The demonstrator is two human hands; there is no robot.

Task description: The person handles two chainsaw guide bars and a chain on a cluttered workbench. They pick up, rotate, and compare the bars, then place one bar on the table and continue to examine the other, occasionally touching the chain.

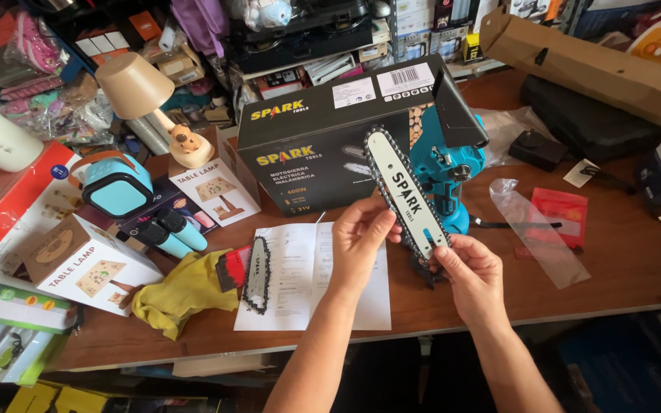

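Both of my hands hold a white chainsaw guide bar [405, 191] with a dark chain around its edge, tilted over the wooden table [621, 264]. My left hand [361, 237] pinches the bar's left edge near the middle. The bar's lower end sits in my right hand [472, 271]. Right behind the bar lies a teal cordless chainsaw body [445, 172], leaning against a black product box [323, 145]. A second, smaller bar with chain [256, 274] rests on a white instruction sheet [300, 279] to the left.
A yellow cloth [181, 294], table lamp boxes [86, 264], a beige small lamp [143, 92] and a teal speaker [116, 183] crowd the left side. On the right lie a clear plastic bag [541, 233], a red packet [564, 210] and a long cardboard box [590, 65].
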